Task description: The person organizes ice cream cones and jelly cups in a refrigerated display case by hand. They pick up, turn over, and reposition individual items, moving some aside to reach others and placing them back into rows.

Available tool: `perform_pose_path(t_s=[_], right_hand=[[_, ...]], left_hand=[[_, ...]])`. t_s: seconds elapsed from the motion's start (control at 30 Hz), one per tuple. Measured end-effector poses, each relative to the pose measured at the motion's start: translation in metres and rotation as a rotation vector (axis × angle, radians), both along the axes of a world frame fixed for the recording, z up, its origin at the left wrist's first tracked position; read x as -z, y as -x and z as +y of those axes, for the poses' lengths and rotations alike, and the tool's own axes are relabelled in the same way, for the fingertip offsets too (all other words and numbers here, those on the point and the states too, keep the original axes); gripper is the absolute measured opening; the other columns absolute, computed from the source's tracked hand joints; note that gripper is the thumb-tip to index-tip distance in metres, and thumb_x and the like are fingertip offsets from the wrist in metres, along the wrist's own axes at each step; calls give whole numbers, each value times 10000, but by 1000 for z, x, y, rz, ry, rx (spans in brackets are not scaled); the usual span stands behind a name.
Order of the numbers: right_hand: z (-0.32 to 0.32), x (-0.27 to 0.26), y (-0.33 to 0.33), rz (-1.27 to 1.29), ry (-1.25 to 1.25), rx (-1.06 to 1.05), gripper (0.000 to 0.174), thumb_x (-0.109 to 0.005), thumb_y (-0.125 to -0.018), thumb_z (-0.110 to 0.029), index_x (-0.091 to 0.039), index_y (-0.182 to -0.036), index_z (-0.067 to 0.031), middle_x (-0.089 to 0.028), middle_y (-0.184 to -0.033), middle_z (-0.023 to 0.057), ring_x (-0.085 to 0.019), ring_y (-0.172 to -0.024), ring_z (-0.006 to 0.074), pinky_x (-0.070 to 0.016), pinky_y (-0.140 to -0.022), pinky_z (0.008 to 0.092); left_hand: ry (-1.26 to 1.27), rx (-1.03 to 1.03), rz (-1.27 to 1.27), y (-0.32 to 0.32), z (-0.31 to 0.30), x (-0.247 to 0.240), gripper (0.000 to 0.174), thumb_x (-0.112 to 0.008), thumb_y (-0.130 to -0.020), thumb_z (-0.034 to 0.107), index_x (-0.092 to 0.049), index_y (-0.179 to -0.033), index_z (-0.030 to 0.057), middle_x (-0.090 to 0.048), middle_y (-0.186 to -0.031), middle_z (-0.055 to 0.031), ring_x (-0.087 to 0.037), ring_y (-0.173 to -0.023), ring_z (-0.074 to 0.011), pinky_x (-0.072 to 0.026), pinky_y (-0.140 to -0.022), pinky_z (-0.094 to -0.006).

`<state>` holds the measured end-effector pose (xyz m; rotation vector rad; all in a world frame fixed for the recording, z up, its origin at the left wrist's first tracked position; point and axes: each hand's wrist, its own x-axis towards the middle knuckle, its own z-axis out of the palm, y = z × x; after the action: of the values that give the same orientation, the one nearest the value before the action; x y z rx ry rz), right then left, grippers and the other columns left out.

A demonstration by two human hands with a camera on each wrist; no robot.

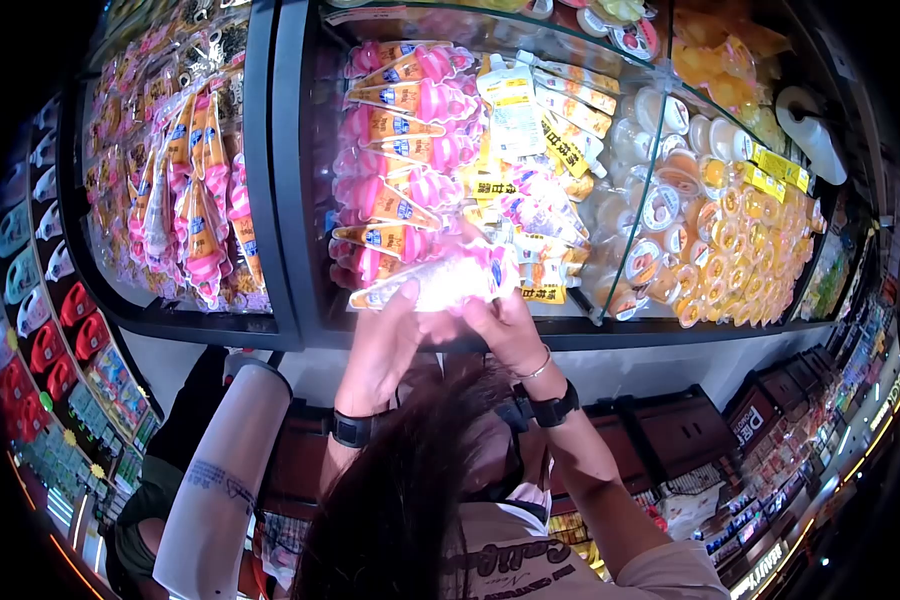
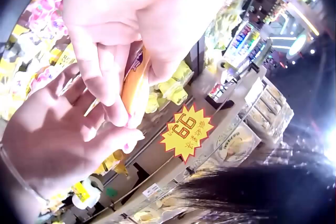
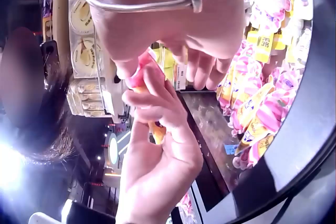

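Both hands hold one cone-shaped pack (image 1: 430, 284) with a pink top, over the front edge of the middle display bin. The left hand (image 1: 388, 328) pinches its narrow orange part, which shows between the fingers in the left wrist view, where the pack (image 2: 135, 91) is partly covered. At the pink end, the right hand (image 1: 508, 332), with a bracelet, grips it with thumb and fingers; the pink part (image 3: 139, 73) shows in the right wrist view. Similar pink-and-orange packs (image 1: 395, 125) lie in a column just beyond the hands.
Yellow-and-white pouches (image 1: 515, 110) lie beside the cone packs, with round cups (image 1: 730, 240) further right. A black divider (image 1: 288, 180) separates the left bin of cone packs (image 1: 202, 230). A white roll (image 1: 220, 480) stands at lower left. A yellow price star (image 2: 187, 132) hangs on the shelf.
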<state>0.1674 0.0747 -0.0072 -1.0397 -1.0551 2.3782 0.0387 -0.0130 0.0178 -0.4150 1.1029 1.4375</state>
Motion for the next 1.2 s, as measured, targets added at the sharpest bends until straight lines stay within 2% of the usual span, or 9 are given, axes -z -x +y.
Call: perform_pose_path(t_s=[0.17,0.23,0.33,0.43,0.5,0.6,0.8,0.93,1.2], right_hand=[[21,-1,8,-23,-160,-186,517,-674,-912,-163,-449,-1344,11,-604,-1216,83,-553,-1109,151,-437,-972,318],[28,-11,11,-169,-190,-178,480,-685,-898,-156,-489,-1301,16,-618,-1204,95,-576,-1095,171,-446,-957,311],[38,-15,17,-310,-888,-188,466,-725,-776,-120,-577,-1209,-29,-616,-1069,139,-593,-994,300,-459,-893,378],[34,-13,17,-429,-1206,-190,450,-743,-681,-122,-641,-1115,-58,-579,-995,128,-561,-925,336,-450,-828,427],[26,-11,15,-471,-1176,-227,439,-756,-698,-159,-645,-1111,-59,-572,-1020,123,-560,-927,336,-448,-831,430],[40,-8,19,-458,-1161,-247,394,-758,-750,-201,-654,-1107,-71,-579,-1033,113,-571,-923,303,-452,-822,424],[66,7,15,-393,-787,-194,234,-716,-844,-145,-643,-1015,-3,-662,-881,153,-629,-806,334,-492,-749,374],[81,11,24,-365,-604,-120,178,-710,-860,-91,-640,-990,7,-691,-885,129,-676,-813,222,-506,-754,310],[113,51,55,-234,-270,-78,136,-611,-933,-51,-622,-1042,28,-685,-872,69,-661,-816,126,-524,-768,293]], left_hand=[[-167,86,-165,2,7,0,457,-468,-1028,329,-413,-1351,10,-576,-834,-39,-522,-664,-119,-428,-613,-250],[-69,248,119,-3,-2,15,614,-544,-984,391,-273,-1439,81,-513,-1078,-74,-518,-841,-134,-437,-731,-273],[-29,314,518,-14,-5,11,948,-748,-848,262,-73,-1504,151,-368,-1360,-163,-482,-1213,-273,-431,-1006,-410],[-224,465,578,-4,5,3,833,-780,-805,191,-260,-1449,100,-358,-1387,-145,-433,-1279,-218,-395,-1041,-366],[9,285,483,-9,18,3,470,-686,-886,67,-463,-1296,10,-550,-1212,-76,-554,-1077,-140,-462,-923,-289],[131,171,490,-1,28,16,317,-665,-910,81,-558,-1197,-4,-641,-1025,-33,-603,-914,-86,-492,-814,-249],[156,-15,428,28,58,19,392,-602,-968,130,-461,-1315,14,-615,-1206,-76,-609,-1071,-136,-482,-936,-296],[111,-43,425,33,69,30,398,-620,-955,121,-447,-1297,14,-621,-1182,-79,-618,-1059,-141,-496,-921,-291],[182,-21,948,65,100,64,531,-654,-900,-8,-278,-1274,-24,-574,-1201,-191,-622,-1067,-187,-552,-830,-293]])
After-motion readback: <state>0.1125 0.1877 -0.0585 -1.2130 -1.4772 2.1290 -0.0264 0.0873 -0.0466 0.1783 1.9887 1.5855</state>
